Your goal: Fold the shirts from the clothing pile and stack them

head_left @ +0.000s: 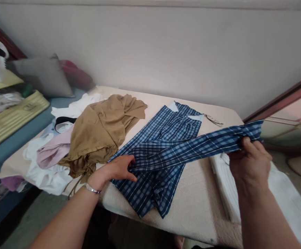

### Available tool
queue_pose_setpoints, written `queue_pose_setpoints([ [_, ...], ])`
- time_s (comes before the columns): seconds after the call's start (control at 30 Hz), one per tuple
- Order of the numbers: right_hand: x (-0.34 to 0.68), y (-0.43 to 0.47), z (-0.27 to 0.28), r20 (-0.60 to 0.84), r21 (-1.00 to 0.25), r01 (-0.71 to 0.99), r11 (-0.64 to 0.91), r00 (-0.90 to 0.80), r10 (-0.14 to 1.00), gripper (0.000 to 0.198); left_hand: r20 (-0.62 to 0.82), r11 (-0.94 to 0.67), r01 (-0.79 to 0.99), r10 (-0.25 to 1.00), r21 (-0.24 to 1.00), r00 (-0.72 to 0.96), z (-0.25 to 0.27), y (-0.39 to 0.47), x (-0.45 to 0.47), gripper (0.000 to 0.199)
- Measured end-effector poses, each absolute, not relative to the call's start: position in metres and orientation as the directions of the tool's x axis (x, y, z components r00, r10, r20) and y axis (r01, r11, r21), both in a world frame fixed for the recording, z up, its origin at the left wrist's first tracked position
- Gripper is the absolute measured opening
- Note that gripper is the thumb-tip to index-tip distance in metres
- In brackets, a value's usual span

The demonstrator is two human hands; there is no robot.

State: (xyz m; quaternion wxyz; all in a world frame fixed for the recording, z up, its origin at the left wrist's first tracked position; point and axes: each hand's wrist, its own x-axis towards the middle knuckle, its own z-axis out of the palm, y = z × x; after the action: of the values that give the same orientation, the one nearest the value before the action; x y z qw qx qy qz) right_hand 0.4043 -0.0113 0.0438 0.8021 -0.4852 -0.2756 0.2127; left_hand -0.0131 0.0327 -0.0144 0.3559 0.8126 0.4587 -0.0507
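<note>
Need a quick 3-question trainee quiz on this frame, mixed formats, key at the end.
1. Which hand grips the end of the long, narrow part of the blue plaid fabric garment?
2. True or false: in the picture, the crumpled brown cloth garment lies to the right of the plaid one.
3. What circles the wrist of the left hand? A) a black leather watch; B) a silver metal bracelet; C) a red string.

Key:
1. The right hand.
2. False; it lies to the left.
3. B.
</note>
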Motion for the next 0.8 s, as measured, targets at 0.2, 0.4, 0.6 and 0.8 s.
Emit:
queue_pose_setpoints([
  [0.2, 0.39, 0.023, 0.05, 0.183, -0.927, -0.076, 0.366, 0.761, 0.623, 0.051, -0.33, -0.379, 0.81, 0.772, 0.448, 0.544, -0.016, 0.034, -0.006, 0.015],
  [0.4, 0.365, 0.133, 0.032, 0.143, -0.983, 0.016, 0.185, 0.701, 0.699, 0.029, -0.361, -0.275, 0.875, 0.83, 0.399, 0.426, -0.015, 0.044, -0.01, 0.02],
  [0.6, 0.347, 0.162, -0.023, 0.084, -0.921, 0.374, -0.112, 0.471, 0.878, 0.048, -0.345, -0.149, 0.934, 0.901, 0.326, 0.264, -0.017, 0.047, -0.01, 0.013],
  [0.8, 0.355, 0.16, -0.042, 0.134, -0.657, 0.666, -0.354, 0.565, 0.814, 0.042, -0.338, -0.051, 0.922, 0.921, 0.384, 0.192, -0.019, 0.043, -0.012, 0.012],
])
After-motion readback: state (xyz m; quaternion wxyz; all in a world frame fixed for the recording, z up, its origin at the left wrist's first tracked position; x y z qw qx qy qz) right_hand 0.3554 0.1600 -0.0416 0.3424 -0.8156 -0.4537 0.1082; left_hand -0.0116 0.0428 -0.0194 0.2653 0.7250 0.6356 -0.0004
